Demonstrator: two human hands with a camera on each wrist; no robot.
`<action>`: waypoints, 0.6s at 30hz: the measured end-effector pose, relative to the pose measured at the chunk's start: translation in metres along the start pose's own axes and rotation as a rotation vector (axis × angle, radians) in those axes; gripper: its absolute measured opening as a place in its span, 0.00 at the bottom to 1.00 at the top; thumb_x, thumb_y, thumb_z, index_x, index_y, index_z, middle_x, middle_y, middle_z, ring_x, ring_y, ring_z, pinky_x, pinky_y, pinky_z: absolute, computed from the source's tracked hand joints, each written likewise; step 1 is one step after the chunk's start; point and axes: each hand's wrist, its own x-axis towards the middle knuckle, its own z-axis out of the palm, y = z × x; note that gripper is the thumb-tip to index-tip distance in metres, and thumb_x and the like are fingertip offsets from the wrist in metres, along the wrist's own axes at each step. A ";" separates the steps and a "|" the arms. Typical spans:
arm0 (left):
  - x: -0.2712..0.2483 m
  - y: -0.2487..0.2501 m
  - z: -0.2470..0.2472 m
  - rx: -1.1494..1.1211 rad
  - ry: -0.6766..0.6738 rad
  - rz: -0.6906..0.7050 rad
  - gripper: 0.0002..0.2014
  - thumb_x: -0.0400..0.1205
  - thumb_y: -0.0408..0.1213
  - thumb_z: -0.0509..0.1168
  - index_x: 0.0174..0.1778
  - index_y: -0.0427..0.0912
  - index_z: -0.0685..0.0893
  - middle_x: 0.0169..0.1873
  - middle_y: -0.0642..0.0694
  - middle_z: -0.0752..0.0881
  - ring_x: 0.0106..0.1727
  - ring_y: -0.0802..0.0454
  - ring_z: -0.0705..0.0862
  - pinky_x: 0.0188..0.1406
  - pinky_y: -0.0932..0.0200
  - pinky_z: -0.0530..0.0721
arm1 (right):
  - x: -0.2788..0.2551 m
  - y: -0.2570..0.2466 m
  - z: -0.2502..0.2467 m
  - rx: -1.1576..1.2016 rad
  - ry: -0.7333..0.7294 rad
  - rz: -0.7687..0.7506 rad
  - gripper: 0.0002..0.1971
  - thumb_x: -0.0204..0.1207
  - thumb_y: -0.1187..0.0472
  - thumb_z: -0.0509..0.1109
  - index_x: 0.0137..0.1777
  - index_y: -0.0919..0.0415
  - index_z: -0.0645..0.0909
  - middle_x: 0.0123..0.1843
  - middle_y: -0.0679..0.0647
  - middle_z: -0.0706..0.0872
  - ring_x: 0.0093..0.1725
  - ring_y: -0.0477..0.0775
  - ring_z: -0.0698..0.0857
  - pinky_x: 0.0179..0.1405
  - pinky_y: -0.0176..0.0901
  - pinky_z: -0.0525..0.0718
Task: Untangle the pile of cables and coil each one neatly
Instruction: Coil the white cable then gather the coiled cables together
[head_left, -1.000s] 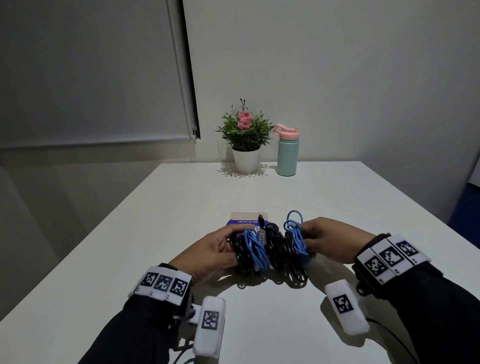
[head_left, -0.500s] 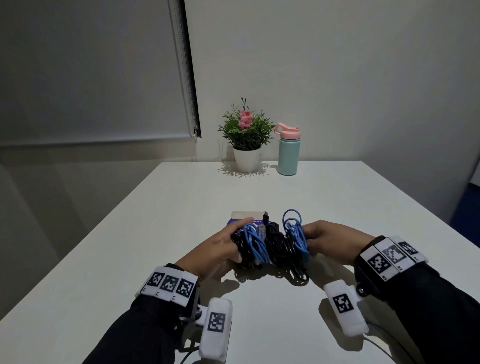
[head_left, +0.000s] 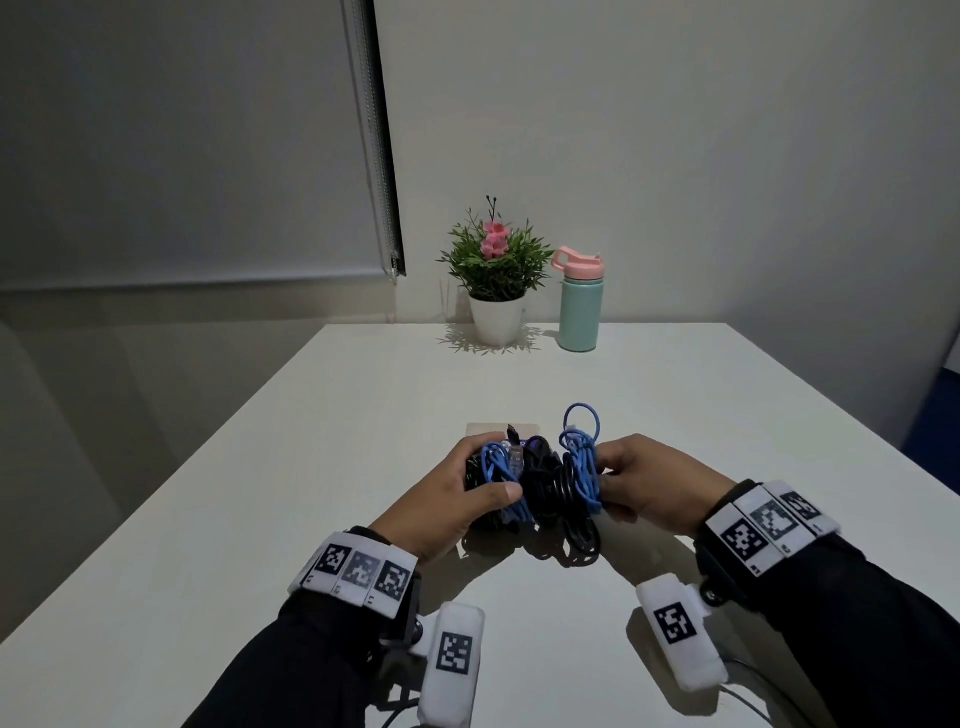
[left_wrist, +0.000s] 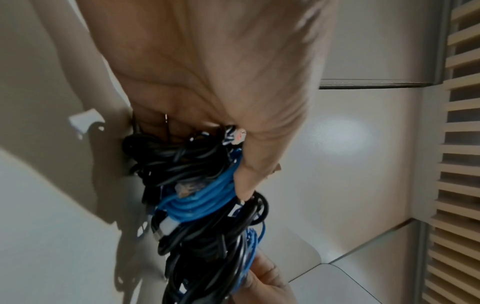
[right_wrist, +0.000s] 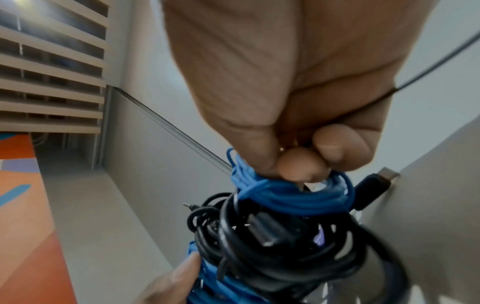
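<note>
Low in the middle of the head view, a tangled bundle of cables is held between both hands just above the white counter. Black cables make up its core, while blue cable is wound in bands near each end, one loop sticking up at the right. At the left end, the left hand has its grip closed around the bundle, thumb lying across the blue strands. At the right end, the right hand has its grip pinching the blue windings; the right wrist view shows thumb and fingertips closed on them, with a black USB plug jutting out beside them. Under the bundle's far side lies a flat card or small box, mostly hidden. Toward the upper centre of the frame, at the counter's far edge, stand a potted plant and a mint bottle with a pink lid.
</note>
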 end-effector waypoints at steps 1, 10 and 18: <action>0.000 0.000 -0.001 0.001 0.016 0.007 0.38 0.67 0.55 0.77 0.75 0.60 0.73 0.66 0.47 0.87 0.67 0.48 0.86 0.73 0.39 0.80 | -0.001 -0.001 0.000 0.035 -0.042 -0.004 0.15 0.76 0.66 0.66 0.42 0.46 0.91 0.28 0.52 0.81 0.26 0.48 0.74 0.30 0.36 0.73; 0.002 -0.009 -0.001 -0.324 0.065 -0.008 0.31 0.72 0.29 0.74 0.73 0.45 0.80 0.67 0.31 0.84 0.69 0.26 0.82 0.70 0.26 0.78 | -0.004 -0.009 -0.001 -0.059 0.009 0.031 0.07 0.74 0.60 0.71 0.37 0.57 0.89 0.26 0.55 0.85 0.22 0.50 0.78 0.25 0.35 0.75; 0.001 -0.006 -0.006 -0.354 0.186 -0.017 0.29 0.65 0.30 0.81 0.64 0.50 0.88 0.60 0.32 0.89 0.56 0.28 0.89 0.59 0.25 0.85 | -0.007 -0.013 -0.007 -0.088 0.182 0.045 0.07 0.73 0.64 0.69 0.35 0.61 0.82 0.28 0.54 0.82 0.17 0.48 0.74 0.19 0.33 0.69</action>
